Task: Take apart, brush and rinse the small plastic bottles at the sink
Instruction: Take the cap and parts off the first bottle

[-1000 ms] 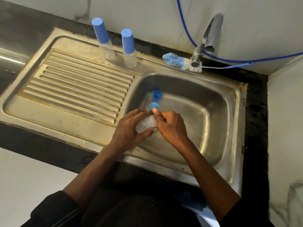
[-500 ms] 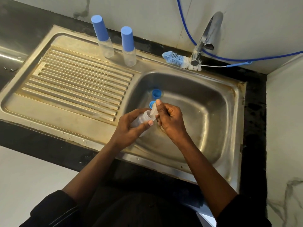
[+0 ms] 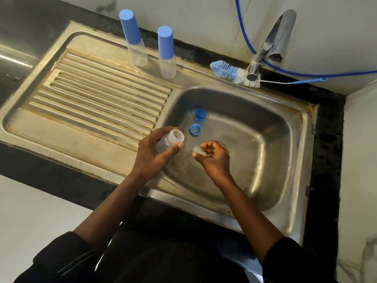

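My left hand (image 3: 152, 155) grips a small clear bottle body (image 3: 170, 140) with its mouth open, over the left side of the sink basin (image 3: 271, 152). My right hand (image 3: 214, 160) pinches a small clear nozzle insert (image 3: 199, 150) a little to the right of the bottle, apart from it. A blue cap (image 3: 200, 115) and a blue ring collar (image 3: 195, 129) lie on the basin floor beyond my hands. Two capped bottles, one further left (image 3: 135, 42) and one nearer the basin (image 3: 166, 54), stand upright at the back of the drainboard.
A blue and white bottle brush (image 3: 234, 74) lies on the sink's back rim beside the tap (image 3: 269, 43). A blue hose (image 3: 306, 74) runs along the wall. The ribbed drainboard (image 3: 98, 103) stretches to the left. The black counter edge (image 3: 51, 180) borders the sink.
My right hand has pulled the clear insert out of the bottle's mouth and moved right and down. My left hand has tilted the bottle away, so the two parts are now separate.
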